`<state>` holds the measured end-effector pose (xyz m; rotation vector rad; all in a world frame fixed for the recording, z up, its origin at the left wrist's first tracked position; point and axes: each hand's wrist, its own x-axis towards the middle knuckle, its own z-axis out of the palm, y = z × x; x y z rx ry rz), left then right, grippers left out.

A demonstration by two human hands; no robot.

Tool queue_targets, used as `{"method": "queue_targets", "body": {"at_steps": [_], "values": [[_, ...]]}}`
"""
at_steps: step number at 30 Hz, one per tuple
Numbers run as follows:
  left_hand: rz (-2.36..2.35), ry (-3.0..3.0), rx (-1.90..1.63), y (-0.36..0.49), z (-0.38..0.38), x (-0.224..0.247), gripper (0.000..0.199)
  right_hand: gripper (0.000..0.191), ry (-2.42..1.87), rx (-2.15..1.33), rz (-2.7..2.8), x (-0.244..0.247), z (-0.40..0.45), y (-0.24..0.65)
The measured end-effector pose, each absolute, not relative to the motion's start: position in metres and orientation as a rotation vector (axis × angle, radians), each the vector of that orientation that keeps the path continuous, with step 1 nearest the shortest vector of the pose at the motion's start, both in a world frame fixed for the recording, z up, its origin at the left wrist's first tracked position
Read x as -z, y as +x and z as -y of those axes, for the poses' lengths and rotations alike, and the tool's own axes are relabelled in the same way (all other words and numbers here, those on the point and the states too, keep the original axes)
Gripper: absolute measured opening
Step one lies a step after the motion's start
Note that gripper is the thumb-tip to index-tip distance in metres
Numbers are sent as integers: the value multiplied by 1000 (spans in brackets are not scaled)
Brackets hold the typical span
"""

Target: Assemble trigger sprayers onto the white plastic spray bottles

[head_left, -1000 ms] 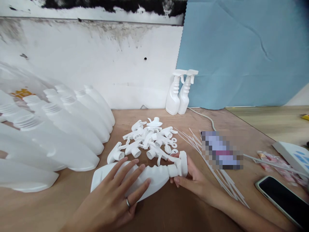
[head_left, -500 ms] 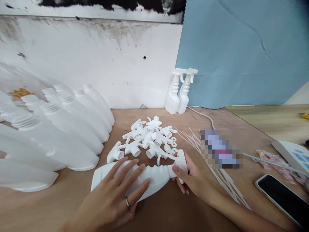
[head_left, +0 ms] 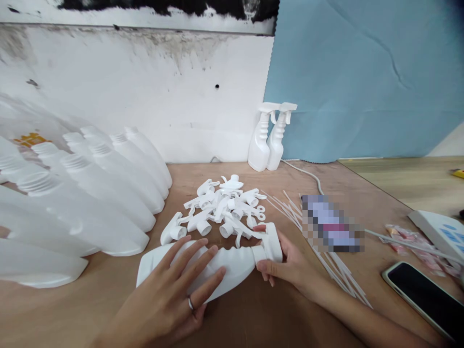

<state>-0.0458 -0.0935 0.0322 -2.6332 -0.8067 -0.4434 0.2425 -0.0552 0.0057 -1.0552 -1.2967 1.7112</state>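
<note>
A white plastic bottle [head_left: 237, 266] lies on its side at the front of the table, its neck pointing right. My left hand [head_left: 174, 290], wearing a ring, holds the body with fingers spread across it. At the neck, my right hand [head_left: 290, 266] grips a white trigger spray head [head_left: 273, 244] between thumb and fingers. The head sits on the bottle's neck; how tightly cannot be made out. Just behind the bottle is a pile of loose spray heads [head_left: 221, 208], with several thin white dip tubes [head_left: 340, 275] to the right.
Several white bottles [head_left: 123, 193] without heads stand at the left. Two spray bottles with heads [head_left: 259, 145] stand by the wall. On the right are a blurred-out device [head_left: 329, 222], a cable [head_left: 308, 174], a dark-screened phone [head_left: 424, 299], small pink packets [head_left: 416, 246] and a white device [head_left: 440, 232].
My right hand's fingers have shifted around the spray head, and the head has turned slightly at the neck. My left hand and the bottle's body stay in place.
</note>
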Motion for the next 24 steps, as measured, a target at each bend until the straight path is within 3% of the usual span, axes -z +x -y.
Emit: {"method": "queue_targets", "body": {"at_steps": [5,16,22,24], "values": [[803,-2649,438,-48,95,-32,71,49,-1170,-1645,1351,-7,56,242],[1031,-2652,470,-22,100,-38,69,48,-1205,-1570,1407,-7,59,237],[1268,-2682,330,16,95,-50,99,46,-1112,-1609,1488,0,60,240],[1299,-2689,320,24,91,-49,97,48,-1095,-1624,1476,1,59,240]]}}
